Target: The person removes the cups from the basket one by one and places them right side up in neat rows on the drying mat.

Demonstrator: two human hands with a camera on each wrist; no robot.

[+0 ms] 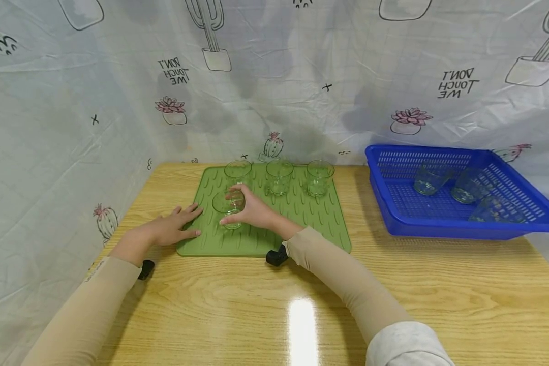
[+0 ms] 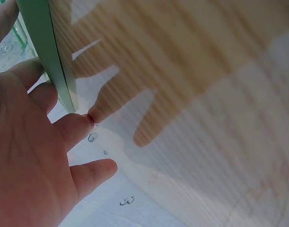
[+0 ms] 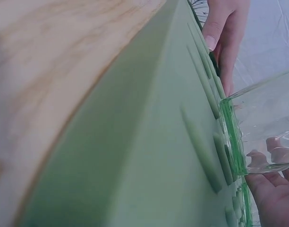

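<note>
My right hand holds a clear drinking glass, thumb and fingers curved around its sides. In the right wrist view the base of this glass is right at the ribbed surface of a green drying mat, with fingers showing through the glass. To the left, my left hand rests with spread fingers over the mat's left edge. The left wrist view shows its palm and fingers beside that edge. Behind the held glass, three more glasses stand upright in a row: left, middle and right.
A blue plastic basket stands on the right of the wooden table, with several glasses inside. A printed white curtain hangs close behind the mat and along the left side.
</note>
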